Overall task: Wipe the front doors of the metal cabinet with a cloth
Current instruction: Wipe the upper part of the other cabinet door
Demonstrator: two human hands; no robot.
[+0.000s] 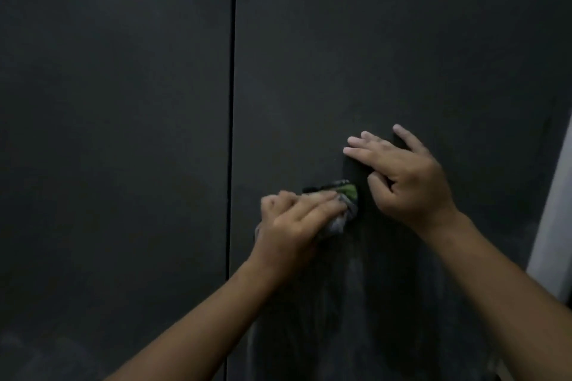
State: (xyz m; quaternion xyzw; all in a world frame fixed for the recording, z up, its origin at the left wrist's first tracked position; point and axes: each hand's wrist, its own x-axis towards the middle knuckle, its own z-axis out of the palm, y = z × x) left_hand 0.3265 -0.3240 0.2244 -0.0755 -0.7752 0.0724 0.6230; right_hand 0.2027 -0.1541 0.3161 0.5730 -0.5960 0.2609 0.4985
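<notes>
Two dark grey metal cabinet doors fill the view, the left door (114, 148) and the right door (402, 56), split by a thin vertical gap. My left hand (294, 223) presses a crumpled cloth (345, 204) with green, grey and white patches against the right door, fingers laid over it. My right hand (405, 176) lies flat on the same door just up and to the right of the cloth, fingers straight and spread. Most of the cloth is hidden under my left hand.
A pale wall or frame edge (554, 226) shows at the far right beside the cabinet. Faint streaks mark the right door below my hands. Light glare sits near the top of both doors.
</notes>
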